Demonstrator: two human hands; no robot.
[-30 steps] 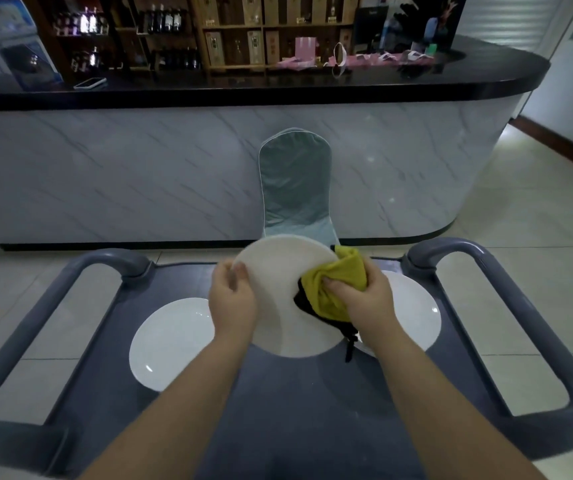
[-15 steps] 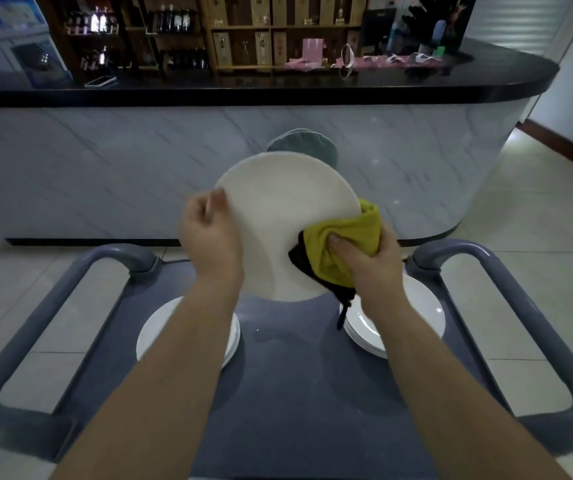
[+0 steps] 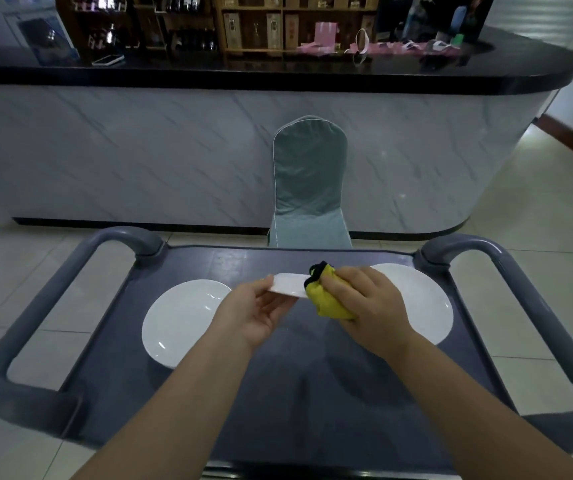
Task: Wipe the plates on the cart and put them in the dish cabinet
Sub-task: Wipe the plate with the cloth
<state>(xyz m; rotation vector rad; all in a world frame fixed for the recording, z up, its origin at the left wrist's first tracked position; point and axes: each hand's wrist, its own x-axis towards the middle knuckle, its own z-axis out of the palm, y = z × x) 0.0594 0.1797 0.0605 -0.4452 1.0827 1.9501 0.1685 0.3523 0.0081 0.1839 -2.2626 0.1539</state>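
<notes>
My left hand [image 3: 253, 313] holds a white plate [image 3: 288, 285] above the middle of the grey cart top [image 3: 278, 386]; the plate is tilted nearly flat, so I see it almost edge-on. My right hand [image 3: 368, 306] grips a bunched yellow cloth with a black edge [image 3: 328, 299] and presses it against the plate's right side. A white plate [image 3: 181, 320] lies on the cart at the left. Another white plate [image 3: 423, 299] lies at the right, partly hidden behind my right hand. No dish cabinet is in view.
The cart has grey loop handles at the left [image 3: 21, 327] and right [image 3: 541, 317]. A chair with a green cover [image 3: 309, 188] stands just beyond the cart, against a marble-fronted bar counter [image 3: 139, 150] with a black top. Shelves with bottles stand behind.
The held plate has come down from chest height and tipped from facing me to nearly flat. Both hands dropped with it, and the cloth stays at its right side.
</notes>
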